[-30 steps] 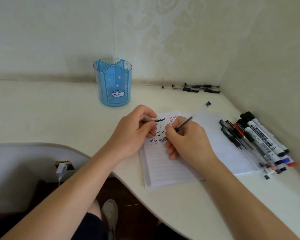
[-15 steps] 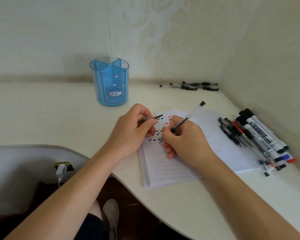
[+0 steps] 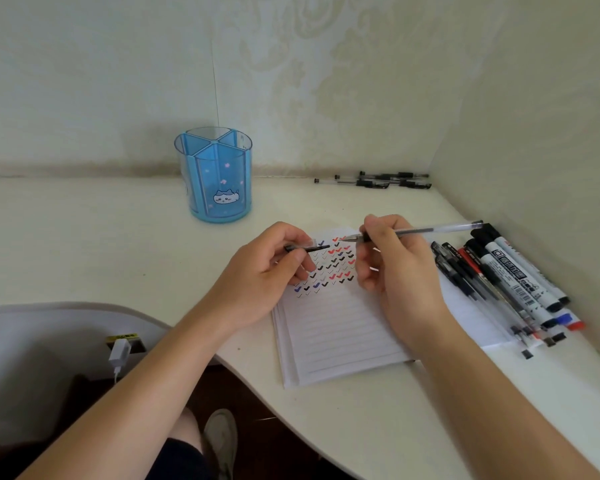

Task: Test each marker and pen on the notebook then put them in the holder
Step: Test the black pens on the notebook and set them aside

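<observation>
Holding pen [image 3: 430,230] right, cap [image 3: 307,249] left, over notebook [image 3: 340,334]

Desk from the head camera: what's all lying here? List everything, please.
desk: one, white, along the walls
holder: one, blue, back by the wall
notebook: one, white lined, ticks on top, centre
pen: one, clear, in the right hand
pen cap: one, black and clear, in the left hand
corner pens: several, black, back corner
pens and markers: many, black, blue, red, by the right wall
charger: one, white, lower left
left hand: pinches the pen cap
right hand: grips the pen
</observation>
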